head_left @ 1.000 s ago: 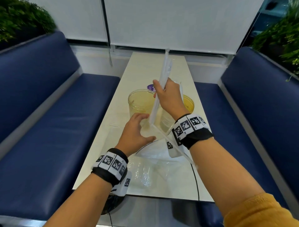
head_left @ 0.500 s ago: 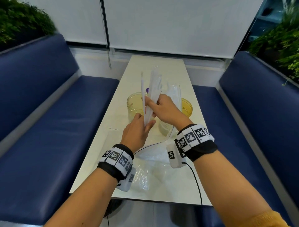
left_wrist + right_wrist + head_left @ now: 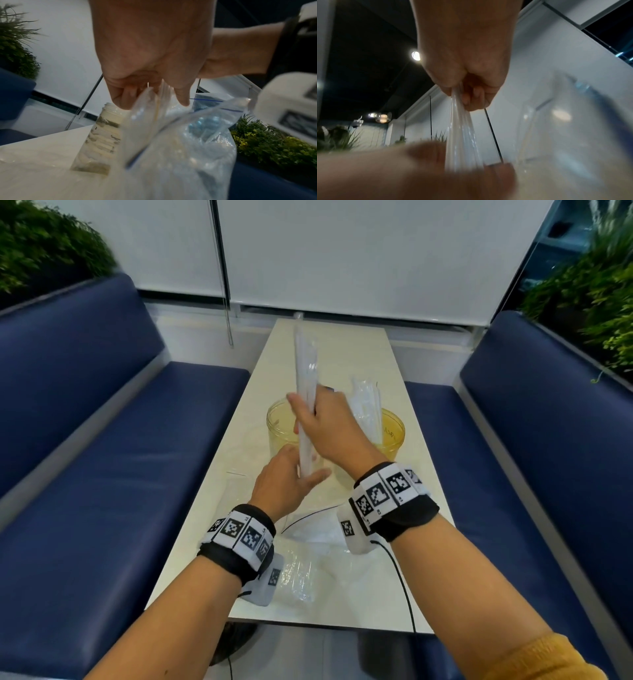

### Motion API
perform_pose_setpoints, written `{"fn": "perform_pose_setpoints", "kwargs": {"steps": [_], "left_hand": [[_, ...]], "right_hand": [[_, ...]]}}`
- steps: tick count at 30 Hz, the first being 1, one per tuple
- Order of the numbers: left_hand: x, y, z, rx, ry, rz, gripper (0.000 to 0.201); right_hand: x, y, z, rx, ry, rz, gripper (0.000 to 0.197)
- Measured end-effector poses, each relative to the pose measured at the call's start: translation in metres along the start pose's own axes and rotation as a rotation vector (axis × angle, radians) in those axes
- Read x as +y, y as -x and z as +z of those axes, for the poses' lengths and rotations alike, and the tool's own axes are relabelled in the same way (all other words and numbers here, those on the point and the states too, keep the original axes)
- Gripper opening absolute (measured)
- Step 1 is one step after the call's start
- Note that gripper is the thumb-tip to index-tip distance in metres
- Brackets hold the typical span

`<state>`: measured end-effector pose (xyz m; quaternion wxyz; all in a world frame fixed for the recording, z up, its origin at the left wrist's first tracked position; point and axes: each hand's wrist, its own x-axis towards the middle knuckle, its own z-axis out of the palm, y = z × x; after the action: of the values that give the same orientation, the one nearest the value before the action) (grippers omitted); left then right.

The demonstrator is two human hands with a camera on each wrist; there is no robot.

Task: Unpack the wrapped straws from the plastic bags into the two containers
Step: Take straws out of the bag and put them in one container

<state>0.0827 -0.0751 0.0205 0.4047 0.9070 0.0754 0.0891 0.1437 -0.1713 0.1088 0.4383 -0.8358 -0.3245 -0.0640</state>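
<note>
While the right hand fists the upright bundle of wrapped straws at frame centre, the left hand pinches its lower end over the left container. Step: loading. Next: lower the bundle in, then loosen both grips.

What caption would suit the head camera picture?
Right hand grips wrapped straws upright near a yellow container; left hand holds their lower end.

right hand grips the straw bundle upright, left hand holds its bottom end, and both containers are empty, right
Not quite: the right container already holds straws; only the left container looks empty, as the head view shows. The right hand does grip the bundle upright, and the left hand holds its bottom end.
</note>
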Motion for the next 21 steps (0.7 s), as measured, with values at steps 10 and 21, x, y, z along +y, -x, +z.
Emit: {"fn": "perform_pose_setpoints", "kwargs": {"steps": [10,21], "left_hand": [[-0.029,0.004,-0.015,0.057,-0.092,-0.028,0.045],[-0.029,-0.003,-0.020,0.125,0.015,0.062,0.029]], "right_hand": [[0.028,-0.058,-0.127,0.570,-0.037,-0.048,0.045],[0.171,-0.032,-0.056,0.255,0.248,0.487,0.043]]}}
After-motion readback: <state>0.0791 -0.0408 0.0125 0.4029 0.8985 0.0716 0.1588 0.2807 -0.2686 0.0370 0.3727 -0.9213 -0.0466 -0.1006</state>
